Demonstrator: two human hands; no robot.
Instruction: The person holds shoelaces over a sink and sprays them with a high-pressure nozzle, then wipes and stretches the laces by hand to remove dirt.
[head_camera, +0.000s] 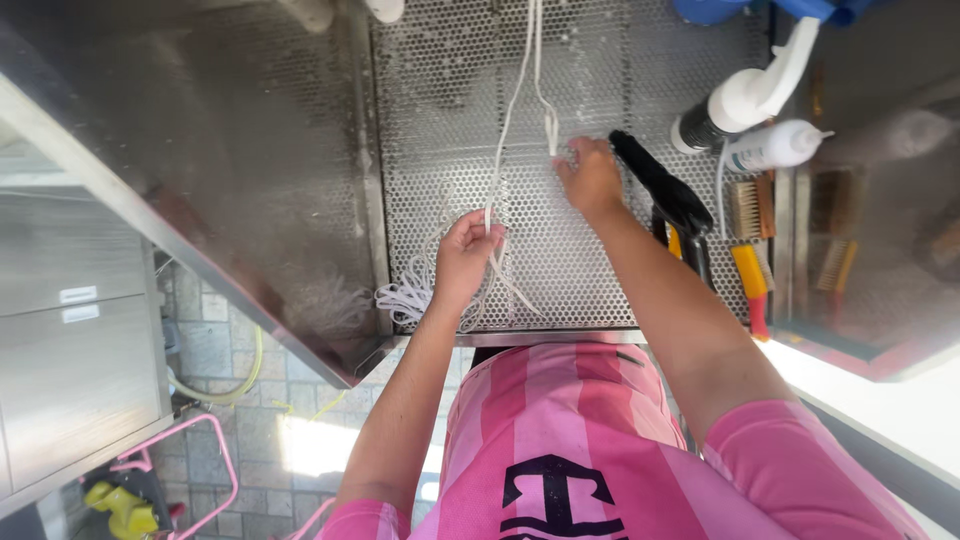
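- While pinching white cord (497, 175), left hand (465, 258) closed on a low strand, right hand (590, 176) closed on its knotted end higher up.
- Likely light, limp, tangle-prone; best gripped near the knot.
- Slack coiled (405, 297) on perforated worktop (440, 90); brushes (750, 205) and spray bottle (775, 147) to the right.

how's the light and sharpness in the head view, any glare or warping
Head view: strong sun from the right blows out the white ledge and a floor patch; the left metal panel is dim, with hazy reflections. Wide-angle warping bends the edges. The left hand, right hand and white cord on the perforated tray are fairly sharp; the brushes are softer.
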